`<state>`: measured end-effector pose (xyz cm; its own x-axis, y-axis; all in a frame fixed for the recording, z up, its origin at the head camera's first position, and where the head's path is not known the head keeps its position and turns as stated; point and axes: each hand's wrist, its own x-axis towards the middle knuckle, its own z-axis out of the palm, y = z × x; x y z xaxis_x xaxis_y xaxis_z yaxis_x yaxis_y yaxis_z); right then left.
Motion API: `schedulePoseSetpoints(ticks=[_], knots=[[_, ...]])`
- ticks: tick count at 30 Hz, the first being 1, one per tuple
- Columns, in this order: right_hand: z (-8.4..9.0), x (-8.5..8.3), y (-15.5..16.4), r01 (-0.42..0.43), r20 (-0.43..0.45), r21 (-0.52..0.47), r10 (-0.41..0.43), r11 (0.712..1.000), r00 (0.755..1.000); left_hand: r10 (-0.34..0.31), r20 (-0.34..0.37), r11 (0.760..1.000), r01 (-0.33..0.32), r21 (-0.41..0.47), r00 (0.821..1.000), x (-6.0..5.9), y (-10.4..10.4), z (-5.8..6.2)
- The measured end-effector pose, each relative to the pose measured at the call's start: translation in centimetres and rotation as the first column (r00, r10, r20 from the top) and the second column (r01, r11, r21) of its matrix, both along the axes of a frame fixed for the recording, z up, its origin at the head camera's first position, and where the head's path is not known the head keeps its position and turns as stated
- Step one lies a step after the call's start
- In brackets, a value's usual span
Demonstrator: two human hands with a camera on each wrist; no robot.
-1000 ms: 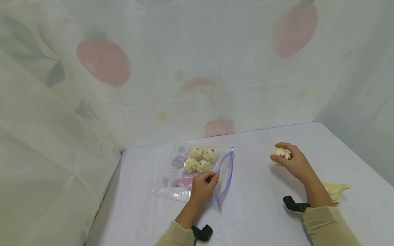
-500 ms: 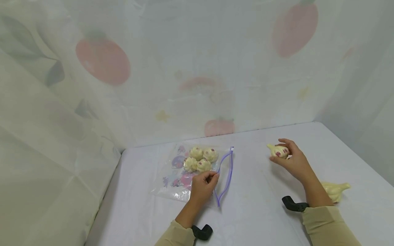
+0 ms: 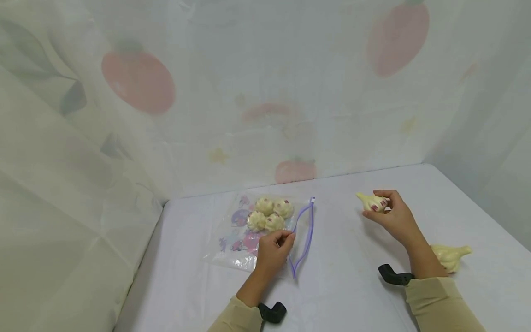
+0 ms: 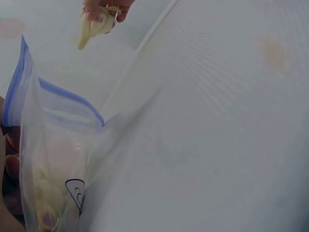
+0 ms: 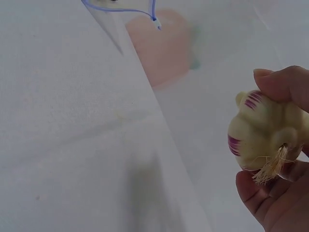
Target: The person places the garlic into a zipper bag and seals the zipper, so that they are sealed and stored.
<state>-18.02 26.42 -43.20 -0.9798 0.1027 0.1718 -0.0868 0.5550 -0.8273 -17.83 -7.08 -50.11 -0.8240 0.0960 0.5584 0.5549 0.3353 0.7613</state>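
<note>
Left wrist view cuts off the left hand (image 3: pixel 274 246) at the frame edge, only fingertips show; head view shows it pinching the purple zip rim of the zip bag (image 3: pixel 249 233), mouth held open, four bulbs inside; right hand (image 3: pixel 394 216) grips the garlic bulb (image 3: pixel 372 202) above the worktop (image 3: pixel 352 276), right of the bag; spare bulb (image 3: pixel 450 256) half hidden behind the right forearm; versus a second ago the held bulb is turned, tip pointing left, shifted slightly toward the bag; left hand unchanged
</note>
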Motion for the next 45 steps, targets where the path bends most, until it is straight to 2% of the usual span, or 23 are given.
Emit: schedulePoseSetpoints(ticks=[7, 11, 21, 27, 30, 35, 45], knots=[[-0.3, -0.3, -0.3, -0.029, -0.032, 0.023, 0.030, 0.999, 0.999, 0.015, -0.020, 0.999, -0.014, 0.039, 1.000, 1.9, 0.5, 3.7], [-0.5, -0.5, -0.5, -0.051, -0.035, 0.017, 0.052, 0.999, 0.998, 0.012, -0.008, 0.999, -0.011, 0.039, 1.000, 1.9, 0.3, 3.9], [-0.4, -0.7, -1.7, -0.068, 0.049, 0.007, 0.067, 0.998, 0.997, 0.010, -0.010, 0.999, -0.010, 0.040, 1.000, 2.0, 0.2, 4.2], [-1.1, -0.8, -3.6, -0.128, 0.072, -0.012, 0.129, 0.992, 0.989, 0.009, 0.002, 0.999, -0.009, 0.039, 1.000, 1.8, 0.4, 3.8], [-1.7, -0.9, -5.1, -0.163, 0.081, -0.001, 0.162, 0.987, 0.983, 0.020, 0.025, 0.999, -0.021, 0.025, 0.999, 1.3, 0.5, 2.6], [-2.8, -1.0, -7.9, -0.207, 0.061, 0.023, 0.205, 0.978, 0.977, 0.029, 0.024, 0.999, -0.029, 0.028, 0.999, 0.3, 0.6, 0.6], [-4.0, -2.3, -12.4, -0.222, 0.033, 0.094, 0.220, 0.970, 0.975, 0.010, 0.012, 1.000, -0.010, 0.009, 1.000, 0.2, 0.2, 0.0]])
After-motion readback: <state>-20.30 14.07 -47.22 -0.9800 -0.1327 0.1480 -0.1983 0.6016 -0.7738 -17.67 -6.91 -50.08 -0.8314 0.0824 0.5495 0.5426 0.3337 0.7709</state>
